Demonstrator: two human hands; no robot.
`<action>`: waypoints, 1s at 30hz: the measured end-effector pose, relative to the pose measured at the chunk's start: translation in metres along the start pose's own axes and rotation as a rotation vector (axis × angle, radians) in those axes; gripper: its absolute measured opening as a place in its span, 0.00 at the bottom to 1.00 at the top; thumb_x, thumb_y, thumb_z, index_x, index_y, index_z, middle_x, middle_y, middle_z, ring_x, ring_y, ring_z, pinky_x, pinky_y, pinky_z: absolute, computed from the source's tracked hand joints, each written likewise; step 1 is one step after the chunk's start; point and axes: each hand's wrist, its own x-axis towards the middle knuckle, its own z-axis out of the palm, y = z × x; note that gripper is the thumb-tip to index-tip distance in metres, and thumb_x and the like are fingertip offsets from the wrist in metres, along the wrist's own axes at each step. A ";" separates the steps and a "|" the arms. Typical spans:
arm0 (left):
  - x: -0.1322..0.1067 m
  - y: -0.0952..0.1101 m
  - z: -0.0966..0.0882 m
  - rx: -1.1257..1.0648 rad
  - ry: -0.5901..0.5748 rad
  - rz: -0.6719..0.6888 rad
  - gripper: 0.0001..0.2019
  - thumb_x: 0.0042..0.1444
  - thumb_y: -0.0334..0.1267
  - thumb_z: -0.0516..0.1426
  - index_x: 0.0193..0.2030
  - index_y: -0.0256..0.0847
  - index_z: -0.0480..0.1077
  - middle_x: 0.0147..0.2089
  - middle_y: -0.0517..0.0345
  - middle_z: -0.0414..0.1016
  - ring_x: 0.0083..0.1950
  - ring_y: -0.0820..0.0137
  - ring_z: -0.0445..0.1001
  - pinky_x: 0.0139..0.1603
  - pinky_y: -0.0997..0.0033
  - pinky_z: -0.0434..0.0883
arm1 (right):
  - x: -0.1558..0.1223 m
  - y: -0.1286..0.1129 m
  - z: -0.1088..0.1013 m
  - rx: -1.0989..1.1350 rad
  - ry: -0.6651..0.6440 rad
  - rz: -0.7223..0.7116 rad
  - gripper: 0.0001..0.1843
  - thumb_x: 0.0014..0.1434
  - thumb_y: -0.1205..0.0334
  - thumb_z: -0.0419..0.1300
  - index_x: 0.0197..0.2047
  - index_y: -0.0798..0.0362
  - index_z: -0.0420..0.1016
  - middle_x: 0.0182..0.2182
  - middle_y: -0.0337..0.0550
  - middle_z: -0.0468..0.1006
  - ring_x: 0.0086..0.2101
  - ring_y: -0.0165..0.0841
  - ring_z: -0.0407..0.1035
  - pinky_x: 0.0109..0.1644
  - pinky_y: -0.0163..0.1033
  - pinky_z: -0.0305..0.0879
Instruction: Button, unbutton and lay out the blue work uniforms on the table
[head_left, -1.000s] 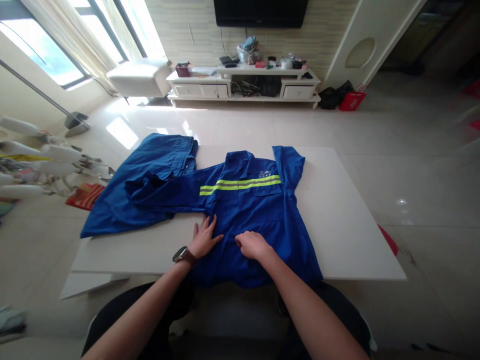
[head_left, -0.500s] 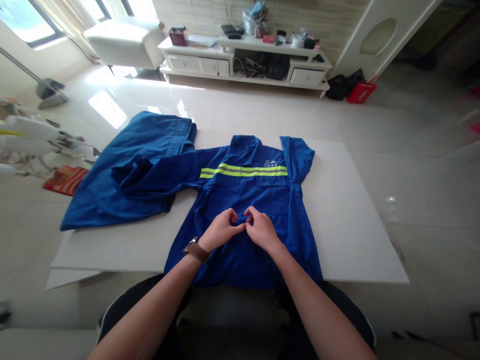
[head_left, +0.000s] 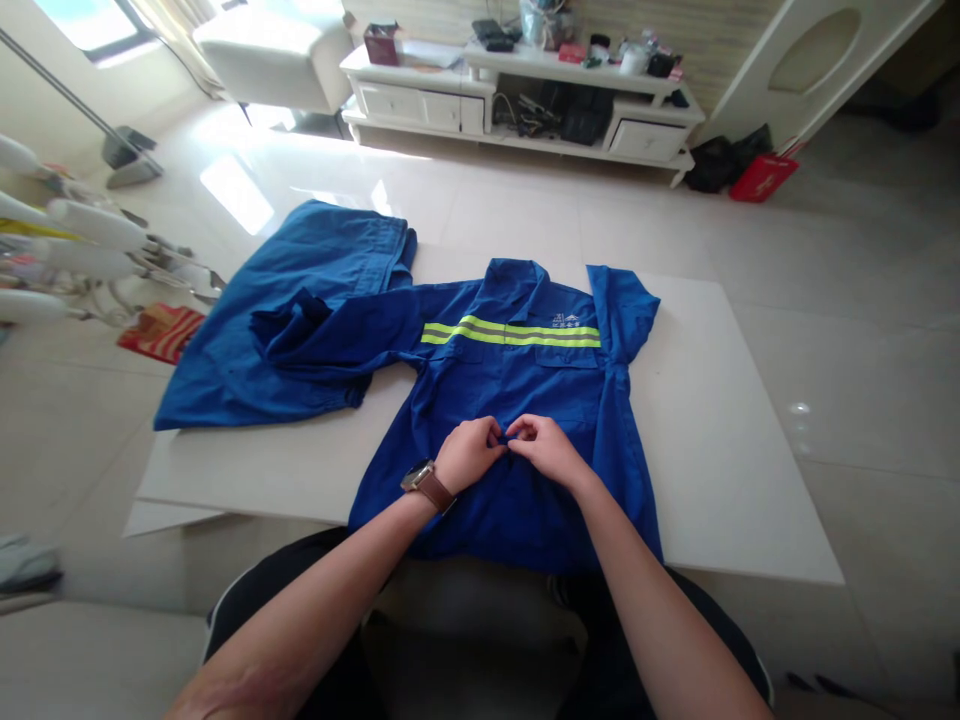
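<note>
A blue work jacket [head_left: 517, 385] with a yellow and grey reflective band across the chest lies front up on the white table [head_left: 712, 430]. One sleeve stretches out to the left, and the other is folded in along the right side. Over the middle of the jacket front, my left hand [head_left: 471, 452], with a watch [head_left: 429, 484] on the wrist, pinches the cloth at the placket. Facing it, my right hand [head_left: 549, 450] pinches the same edge, fingertips almost touching the left ones. Whatever small part lies between the fingertips is hidden.
Another folded blue garment [head_left: 300, 270] lies at the table's left, partly under the jacket sleeve. Beyond the table stands a white TV cabinet [head_left: 427, 105] with small items. A red bag [head_left: 763, 178] sits on the floor at the far right, and a striped cloth [head_left: 161, 333] is at left.
The camera view has shifted, so the scene sits further right. Both hands stay at the jacket's middle front, with fingertips still pinched close together.
</note>
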 end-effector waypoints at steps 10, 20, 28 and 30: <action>0.003 0.007 -0.003 0.033 0.003 0.006 0.11 0.55 0.31 0.60 0.42 0.39 0.83 0.36 0.54 0.84 0.39 0.64 0.80 0.42 0.69 0.71 | -0.008 -0.004 -0.005 -0.429 0.082 -0.037 0.12 0.63 0.65 0.58 0.43 0.48 0.84 0.41 0.42 0.85 0.44 0.36 0.76 0.48 0.36 0.65; 0.004 0.010 -0.005 -0.002 -0.037 0.026 0.13 0.53 0.27 0.59 0.42 0.38 0.83 0.35 0.55 0.82 0.36 0.68 0.77 0.37 0.72 0.69 | -0.009 -0.003 -0.005 -0.438 0.065 -0.023 0.08 0.63 0.61 0.62 0.41 0.45 0.84 0.40 0.38 0.85 0.43 0.36 0.77 0.44 0.35 0.65; 0.004 0.011 -0.003 0.052 -0.041 0.051 0.13 0.50 0.28 0.59 0.41 0.39 0.83 0.34 0.55 0.81 0.36 0.67 0.77 0.39 0.71 0.69 | -0.008 -0.006 -0.002 -0.456 0.116 0.076 0.10 0.61 0.61 0.61 0.43 0.42 0.83 0.39 0.37 0.85 0.40 0.36 0.77 0.40 0.35 0.63; 0.004 0.011 -0.003 0.072 -0.049 0.066 0.13 0.50 0.28 0.59 0.41 0.39 0.83 0.34 0.55 0.81 0.36 0.66 0.77 0.39 0.70 0.69 | -0.008 -0.007 -0.002 -0.466 0.120 0.084 0.11 0.61 0.61 0.60 0.43 0.41 0.83 0.38 0.36 0.84 0.40 0.36 0.76 0.40 0.36 0.62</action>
